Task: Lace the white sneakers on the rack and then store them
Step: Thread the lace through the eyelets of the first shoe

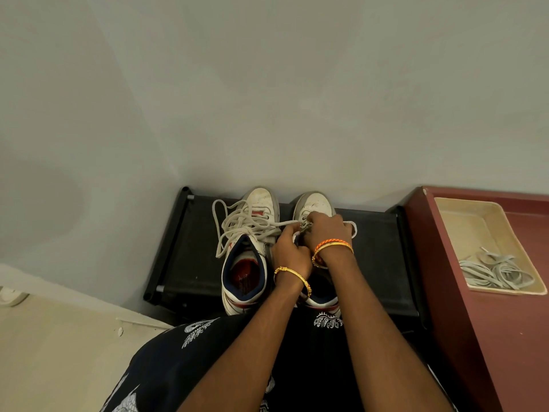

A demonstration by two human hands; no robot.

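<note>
I see both hands together on the right white leather sneaker (315, 203), left hand (289, 254) and right hand (326, 230) pinching its grey lace (285, 223); laced left sneaker (252, 233) sits at their 9 o'clock.

sneakers (252, 233) white, red-navy | rack (184, 263) black | tray (475, 227) beige

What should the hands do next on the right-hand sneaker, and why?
Probably draw the lace on through the eyelet and snug it. Both hands, left hand and right hand, are bunched on the right sneaker near its toe, pinching the lace, so its lacing looks barely begun; the left sneaker already carries a loose lace.
</note>
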